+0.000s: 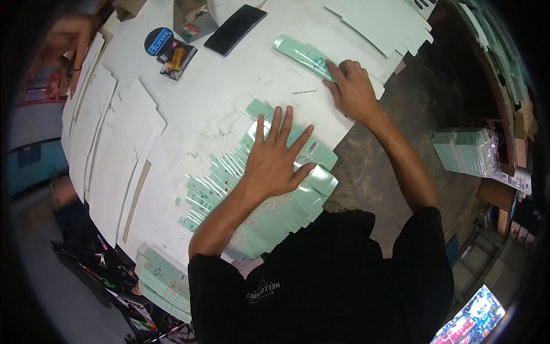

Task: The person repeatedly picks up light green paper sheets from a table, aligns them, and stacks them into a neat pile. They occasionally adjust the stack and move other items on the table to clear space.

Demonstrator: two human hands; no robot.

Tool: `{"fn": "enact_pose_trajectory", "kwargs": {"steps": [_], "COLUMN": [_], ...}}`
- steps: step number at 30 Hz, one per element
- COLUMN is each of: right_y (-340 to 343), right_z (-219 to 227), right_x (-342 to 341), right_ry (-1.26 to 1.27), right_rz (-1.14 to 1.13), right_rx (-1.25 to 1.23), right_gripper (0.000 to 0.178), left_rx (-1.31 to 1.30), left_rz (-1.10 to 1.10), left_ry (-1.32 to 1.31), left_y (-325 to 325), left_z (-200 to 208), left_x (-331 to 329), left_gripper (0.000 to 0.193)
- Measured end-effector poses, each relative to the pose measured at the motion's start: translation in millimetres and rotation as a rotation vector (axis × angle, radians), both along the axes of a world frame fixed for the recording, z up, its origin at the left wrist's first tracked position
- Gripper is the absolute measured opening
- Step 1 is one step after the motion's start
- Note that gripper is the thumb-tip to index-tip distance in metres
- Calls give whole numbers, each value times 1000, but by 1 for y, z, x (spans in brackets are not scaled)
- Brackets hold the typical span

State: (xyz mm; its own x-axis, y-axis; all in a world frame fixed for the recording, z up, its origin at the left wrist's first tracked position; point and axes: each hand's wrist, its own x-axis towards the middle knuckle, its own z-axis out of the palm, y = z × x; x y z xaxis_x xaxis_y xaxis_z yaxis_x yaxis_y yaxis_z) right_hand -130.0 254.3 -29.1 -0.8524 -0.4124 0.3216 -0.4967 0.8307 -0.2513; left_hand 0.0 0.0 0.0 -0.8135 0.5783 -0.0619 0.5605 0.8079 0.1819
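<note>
My left hand (274, 163) lies with spread fingers on a fanned-out row of flat mint-green printed cartons (252, 221). These overlap each other along the near edge of the white table, with white flaps showing on their far side. Farther off and to the right, my right hand (352, 89) has its thumb and curled fingers at the near end of a single long mint-green carton (301, 55). That carton lies on the table, pointing away to the left. Part of its near end is hidden under my fingers.
White flat card sheets (129, 123) cover the table's left side, with more sheets (381, 23) at the far right. A black phone (235, 30), a grey box (195, 18) and stickers (177, 59) sit at the back. Wrapped carton bundles (461, 150) stand right. Another person's arm (80, 49) shows far left.
</note>
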Motion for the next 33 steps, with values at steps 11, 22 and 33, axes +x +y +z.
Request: {"fn": "enact_pose_trajectory", "kwargs": {"steps": [11, 22, 33], "right_y": [-1, -59, -22], "right_z": [16, 73, 41], "right_x": [8, 61, 109], "right_ry": [4, -832, 17], "right_rz": [46, -29, 226], "right_rx": [97, -174, -356], "right_gripper": [30, 13, 25], "left_rx": [144, 100, 163], "left_rz": [55, -55, -22], "left_ry": [5, -111, -76], "left_y": [-11, -13, -8], "left_z": [-21, 14, 9], "left_x": [-3, -5, -11], "left_gripper": [87, 100, 67]}}
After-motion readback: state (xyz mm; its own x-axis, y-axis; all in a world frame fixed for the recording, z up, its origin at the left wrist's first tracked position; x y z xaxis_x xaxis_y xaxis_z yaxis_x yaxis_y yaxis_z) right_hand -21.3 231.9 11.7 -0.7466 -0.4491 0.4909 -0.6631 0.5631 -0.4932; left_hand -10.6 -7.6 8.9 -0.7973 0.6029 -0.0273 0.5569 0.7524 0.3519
